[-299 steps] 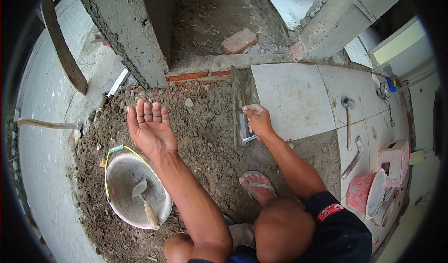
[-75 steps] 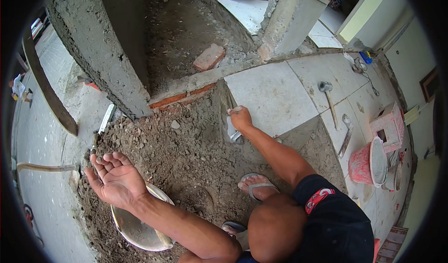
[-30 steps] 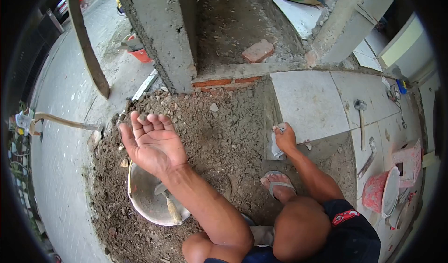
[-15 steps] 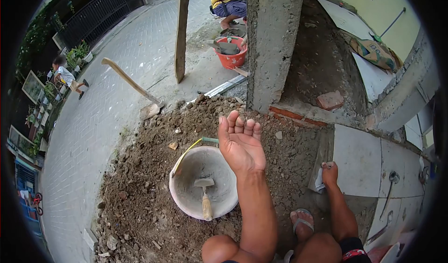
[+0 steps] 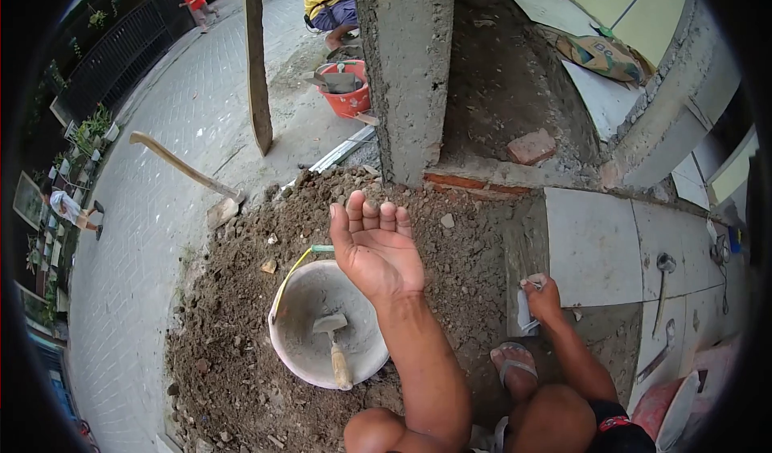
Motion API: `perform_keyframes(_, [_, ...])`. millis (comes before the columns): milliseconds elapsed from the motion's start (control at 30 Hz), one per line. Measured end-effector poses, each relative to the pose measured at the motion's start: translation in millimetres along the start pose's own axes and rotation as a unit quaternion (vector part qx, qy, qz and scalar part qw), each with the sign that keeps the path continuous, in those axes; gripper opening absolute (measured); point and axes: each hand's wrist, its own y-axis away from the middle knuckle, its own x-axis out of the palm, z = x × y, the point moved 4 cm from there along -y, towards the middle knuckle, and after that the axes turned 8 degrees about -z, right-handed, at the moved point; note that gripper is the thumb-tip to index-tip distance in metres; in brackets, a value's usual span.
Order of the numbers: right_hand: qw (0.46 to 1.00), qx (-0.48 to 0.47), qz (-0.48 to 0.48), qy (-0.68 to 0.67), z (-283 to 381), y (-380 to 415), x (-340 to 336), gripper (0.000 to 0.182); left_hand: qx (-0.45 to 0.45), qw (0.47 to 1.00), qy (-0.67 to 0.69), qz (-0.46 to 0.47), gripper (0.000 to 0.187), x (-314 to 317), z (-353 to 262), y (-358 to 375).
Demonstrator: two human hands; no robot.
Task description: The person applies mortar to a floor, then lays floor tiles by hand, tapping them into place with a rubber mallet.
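Note:
My left hand point(image 5: 379, 252) is held palm up over the soil, fingers apart and slightly curled, with nothing in it. It is beside a pale bucket point(image 5: 279, 344) caked with grey cement, which has a yellow-green handle. Inside the bucket lies a pointing trowel point(image 5: 339, 360) with a wooden grip. Low to the ground by the tile edge, my right hand point(image 5: 544, 296) is closed around a pale, flat, shiny piece point(image 5: 524, 310). Its kind I cannot make out. A strip of smoothed mortar point(image 5: 527, 240) runs next to the laid white floor tiles point(image 5: 595, 244).
A concrete post point(image 5: 408, 75) stands ahead, with a red bucket point(image 5: 347, 99) of tools behind it. A hoe point(image 5: 185, 167) and an upright plank point(image 5: 256, 67) are at left. A ladle point(image 5: 664, 280) rests on the tiles. A person in yellow point(image 5: 328, 2) crouches beyond the post.
The view has swung right, so the scene sits further left. Both hands keep nearly the same pose. A child in white has moved along the street, and a person in red now shows at the upper left.

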Motion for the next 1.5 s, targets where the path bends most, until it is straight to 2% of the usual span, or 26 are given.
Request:
perform_keyframes(67, [0.999,0.022,0.033,-0.002,1,10,-13,0.031,0.003,1.000,0.010,0.013,0.032,-3,1,-4])
perform_keyframes(133, [0.999,0.009,0.025,0.021,4,20,-23,0.035,-0.004,0.999,0.008,0.047,0.031,-3,2,-5])
perform_keyframes(200, [0.990,0.101,0.068,-0.071,1,27,-25,0.041,-0.012,0.999,0.007,0.047,0.031,-2,3,-5])
perform_keyframes(233, [0.990,0.112,0.054,-0.067,3,28,-31,0.041,-0.031,0.998,0.006,0.046,0.031,-2,7,-5])
perform_keyframes(300, [0.967,0.183,0.120,-0.133,10,33,-31,0.047,-0.013,0.999,-0.006,0.032,0.032,-1,9,-4])
perform_keyframes(333, [0.967,0.184,0.114,-0.133,11,34,-31,0.047,-0.018,0.999,-0.005,0.034,0.032,-1,12,-4])
perform_keyframes(567, [0.984,0.128,0.109,-0.061,27,41,-57,0.050,-0.046,0.998,-0.006,0.040,0.033,-1,32,1])
perform_keyframes(633, [0.999,-0.006,0.041,0.011,23,37,-74,0.048,-0.060,0.997,0.004,0.055,0.033,4,40,5])
perform_keyframes(733, [0.998,-0.001,-0.022,0.052,42,44,-120,0.048,-0.096,0.993,0.019,0.070,0.033,11,52,13])
perform_keyframes(900, [0.979,-0.060,-0.141,0.133,58,57,-210,0.045,-0.129,0.987,0.053,0.076,0.033,19,61,24])
perform_keyframes(1000, [0.974,-0.080,-0.161,0.135,64,69,-250,0.044,-0.142,0.983,0.065,0.097,0.033,26,63,29])
perform_keyframes(1133, [0.978,-0.089,-0.167,0.093,69,75,-265,0.043,-0.145,0.981,0.060,0.111,0.034,24,56,20])
perform_keyframes(1233, [0.973,-0.075,-0.186,0.116,46,65,-263,0.044,-0.120,0.983,0.065,0.123,0.035,14,39,6])
perform_keyframes(1300, [0.954,-0.029,-0.208,0.212,19,72,-261,0.046,-0.086,0.985,0.051,0.141,0.039,10,33,0])
perform_keyframes(1433, [0.940,0.073,-0.163,0.290,-85,121,-269,0.046,-0.053,0.987,-0.016,0.153,0.049,12,40,-11])
perform_keyframes(1500, [0.919,0.087,-0.148,0.355,-150,167,-281,0.046,-0.026,0.988,-0.058,0.140,0.050,10,53,-17])
